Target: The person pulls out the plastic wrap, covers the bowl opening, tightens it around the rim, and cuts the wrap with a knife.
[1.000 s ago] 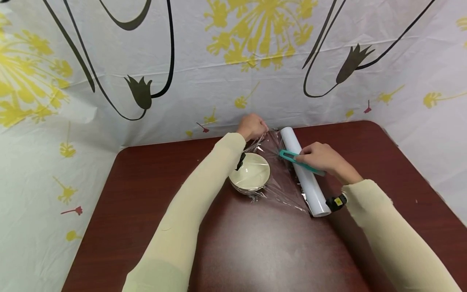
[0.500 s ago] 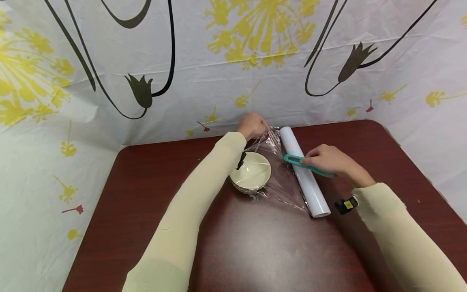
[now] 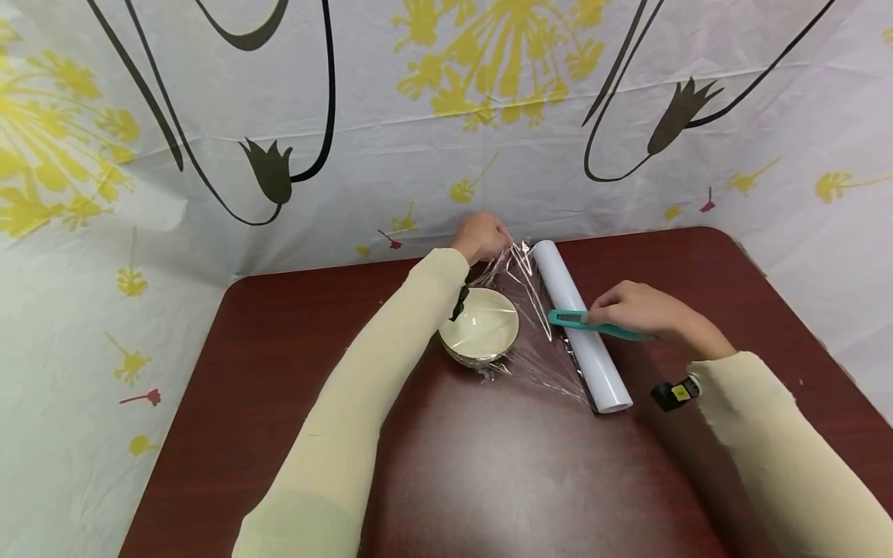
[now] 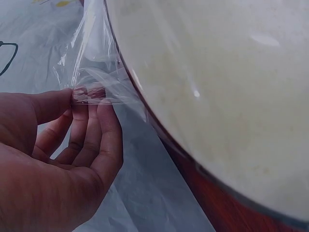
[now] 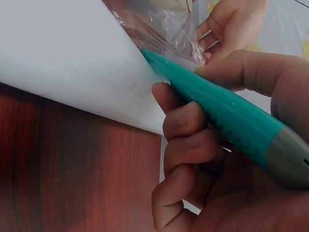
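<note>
A cream bowl (image 3: 481, 325) stands mid-table with clear plastic wrap (image 3: 533, 353) stretched over its top. The film runs from the bowl to a white roll (image 3: 603, 380) lying at its right. At the far side, my left hand (image 3: 483, 237) pinches a gathered corner of the film between thumb and fingers, just beyond the bowl's rim in the left wrist view. My right hand (image 3: 638, 308) grips a teal peeler (image 3: 614, 331) with a slotted head and grey handle end. The peeler's head lies across the roll's left side, over the film.
The dark red wooden table (image 3: 293, 372) ends at a patterned cloth (image 3: 391, 186) hanging close behind the bowl and roll. My left forearm crosses over the table, its wrist strap overlapping the bowl's rim in the head view.
My right hand has drawn the peeler along the roll toward me and a little right. Bright creases and a long split-like line now show in the film. My left hand stays at its corner.
</note>
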Demonstrator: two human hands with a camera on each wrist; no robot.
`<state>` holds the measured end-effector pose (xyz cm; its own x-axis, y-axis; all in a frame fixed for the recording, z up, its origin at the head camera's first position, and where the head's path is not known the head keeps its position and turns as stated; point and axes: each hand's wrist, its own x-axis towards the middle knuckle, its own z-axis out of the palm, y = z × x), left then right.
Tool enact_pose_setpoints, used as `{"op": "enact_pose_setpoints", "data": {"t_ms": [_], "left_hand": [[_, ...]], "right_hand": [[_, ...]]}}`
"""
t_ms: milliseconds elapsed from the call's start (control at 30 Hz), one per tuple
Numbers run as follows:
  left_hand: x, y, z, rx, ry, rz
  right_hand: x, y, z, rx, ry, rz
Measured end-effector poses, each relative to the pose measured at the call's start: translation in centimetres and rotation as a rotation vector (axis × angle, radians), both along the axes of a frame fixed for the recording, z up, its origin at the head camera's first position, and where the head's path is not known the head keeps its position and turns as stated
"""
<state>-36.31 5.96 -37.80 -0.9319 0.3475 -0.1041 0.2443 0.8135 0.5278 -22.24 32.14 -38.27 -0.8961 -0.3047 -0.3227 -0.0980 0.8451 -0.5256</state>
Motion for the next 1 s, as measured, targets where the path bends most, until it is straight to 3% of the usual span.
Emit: {"op": "enact_pose_setpoints", "data": {"t_ms": [500,733,1000], "left_hand": [[-0.3,0.1,-0.1,0.154,-0.119,0.081],[-0.3,0.0,0.0,0.176,-0.15,0.095],[-0.4,0.1,-0.1,0.166,-0.138,0.121]], "right_hand": [[2.3,1.5,0.3,-0.093,-0.108,0.06],[4.2,2.4,0.5,-0.142,-0.178,0.105],[6.4,3.4,0.5,-0.221,-0.236,0.209]]}}
